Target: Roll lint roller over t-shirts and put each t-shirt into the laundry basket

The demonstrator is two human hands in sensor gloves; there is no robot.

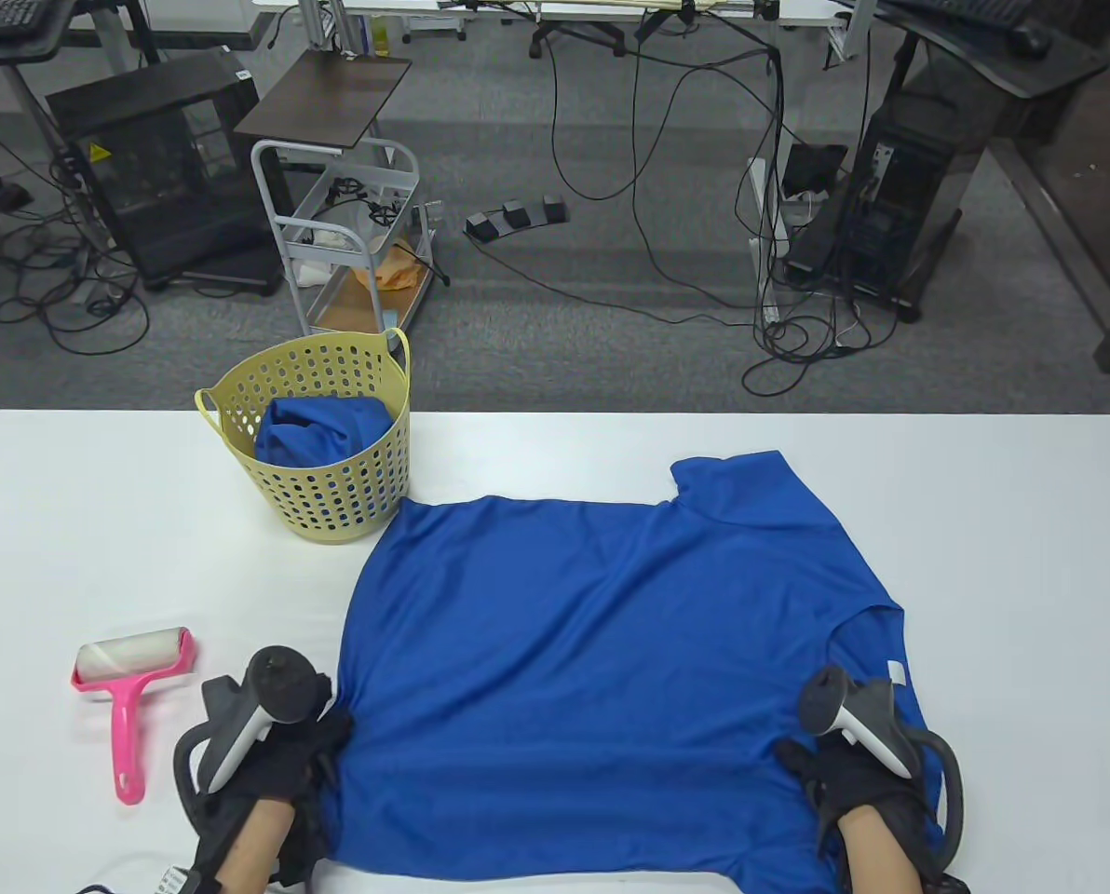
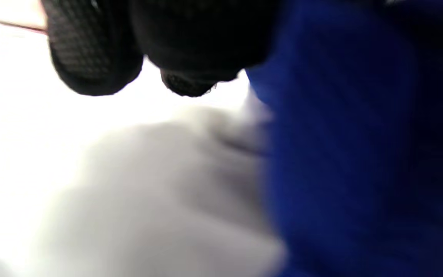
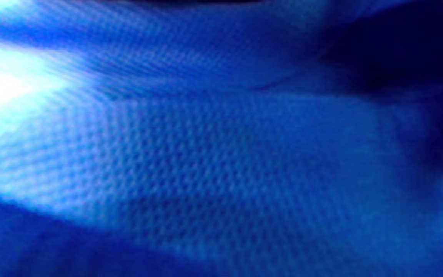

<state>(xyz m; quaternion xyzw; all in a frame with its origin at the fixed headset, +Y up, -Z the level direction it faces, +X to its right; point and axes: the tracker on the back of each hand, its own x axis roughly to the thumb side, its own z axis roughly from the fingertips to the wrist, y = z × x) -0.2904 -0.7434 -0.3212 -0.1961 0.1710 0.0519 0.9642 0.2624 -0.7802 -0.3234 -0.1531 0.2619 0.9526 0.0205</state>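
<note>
From above, the blue shirt (image 1: 611, 670) lies spread flat beside the basket (image 1: 318, 438), ready for the roller (image 1: 131, 684). Left hand (image 1: 280, 754) and right hand (image 1: 858, 768) touch its edges; their grip is unclear. Both wrist views are blurred.

No legible txt anywhere; yellow warning sticker (image 1: 98, 152) on black cabinet (image 1: 159, 168), symbol unreadable.

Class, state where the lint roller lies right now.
In the table view the lint roller lies on the table's left side, just left of the left hand and nearer the viewer than the basket.
</note>
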